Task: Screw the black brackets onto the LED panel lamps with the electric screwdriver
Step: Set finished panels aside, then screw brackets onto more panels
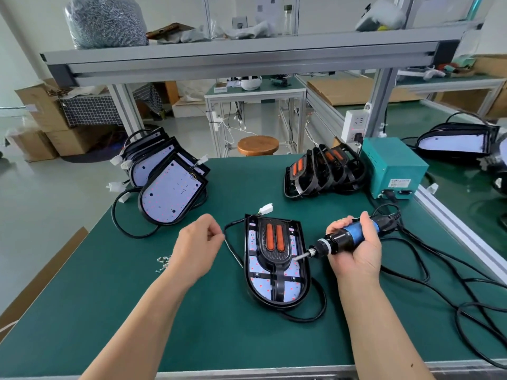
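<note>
Right hand [356,250] grips the electric screwdriver [343,238], a blue sleeve over a glossy black barrel, its bit at the right edge of the black bracket [274,259]. I see that bracket, two orange oblong slots in it, lying on the D-shaped white LED panel lamp [260,285], mid-table on the green mat [137,311]. Left hand [197,245] hovers beside it, fingers curled; whether it pinches anything I cannot tell.

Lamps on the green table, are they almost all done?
Not nearly. Done: none that I can be sure of. In hand: the right hand holds the electric screwdriver, its bit at the black bracket lying on the middle LED panel lamp. Left: a stack of bare lamps at the back left, a row of brackets at the back right, and loose screws.
</note>
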### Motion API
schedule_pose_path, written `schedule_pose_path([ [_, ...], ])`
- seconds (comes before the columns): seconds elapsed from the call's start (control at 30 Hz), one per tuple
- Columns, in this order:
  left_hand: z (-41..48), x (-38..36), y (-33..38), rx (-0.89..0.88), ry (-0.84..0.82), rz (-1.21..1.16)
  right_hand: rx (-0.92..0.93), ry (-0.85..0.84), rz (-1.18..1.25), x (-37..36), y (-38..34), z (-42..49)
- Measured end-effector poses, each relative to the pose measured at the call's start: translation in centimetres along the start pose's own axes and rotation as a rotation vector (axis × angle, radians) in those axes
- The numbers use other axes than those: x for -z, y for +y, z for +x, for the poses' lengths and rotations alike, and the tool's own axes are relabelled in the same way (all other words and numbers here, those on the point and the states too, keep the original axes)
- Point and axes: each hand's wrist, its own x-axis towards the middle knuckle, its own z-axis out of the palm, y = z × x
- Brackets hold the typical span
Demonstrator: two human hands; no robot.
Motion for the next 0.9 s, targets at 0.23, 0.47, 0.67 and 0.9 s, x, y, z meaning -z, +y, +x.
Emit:
schedule_pose_path([
  [0.23, -5.0, -3.1, 6.5, -0.149, -0.183, -0.386, 0.004, 0.009, 0.042, -0.1, -0.2, 0.3],
  [0.47, -5.6, -4.6, 7.3, -0.112, -0.165, -0.433, 0.016, 0.004, -0.011, 0.0, -0.1, 0.3],
  [0.67, -5.6, -5.0, 7.2, -0.121, -0.157, -0.405, 0.011, 0.006, -0.012, 0.1, 0.0, 0.5],
  [0.9, -6.1, -5.6, 7.5, -0.190, -0.081, -0.267, 0.039, 0.016, -0.047, -0.1, 0.3, 0.4],
])
